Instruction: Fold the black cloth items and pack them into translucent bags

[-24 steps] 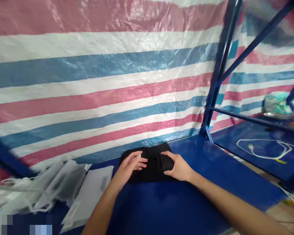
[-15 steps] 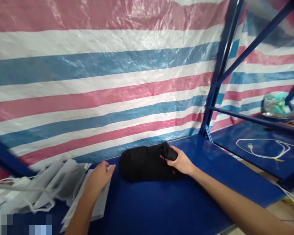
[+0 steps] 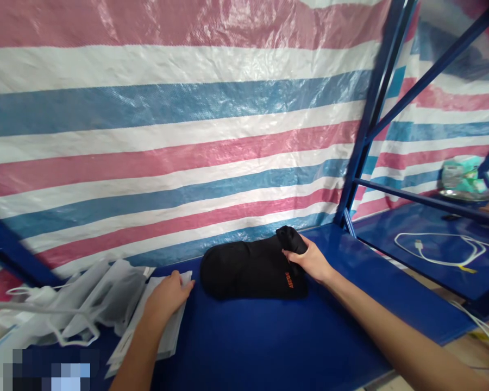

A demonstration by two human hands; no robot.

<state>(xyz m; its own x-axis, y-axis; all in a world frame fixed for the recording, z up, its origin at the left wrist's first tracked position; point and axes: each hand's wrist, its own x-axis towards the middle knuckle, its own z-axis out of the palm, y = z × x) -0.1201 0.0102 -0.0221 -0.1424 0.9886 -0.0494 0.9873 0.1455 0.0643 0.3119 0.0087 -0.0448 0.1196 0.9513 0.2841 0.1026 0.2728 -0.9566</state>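
Observation:
A black cloth item with a rounded left end and orange lettering lies flat on the blue shelf; its exact kind is unclear. At its upper right end, my right hand closes round a bunched or rolled black part, fingers partly hidden behind the cloth. My left hand rests on a stack of flat whitish plastic sleeves, its thumb apart from the fingers and nothing gripped. A narrow strip of shelf separates that hand from the black cloth.
Translucent packets and a white cable crowd the left. A striped plastic sheet hangs behind the shelf. Blue frame posts rise at the right, before another shelf bearing a coiled white cable and a teal package.
My right hand has moved slightly right and up with the bunched black end, baring more orange lettering. The left hand stays on the sleeves. The view has shifted a little.

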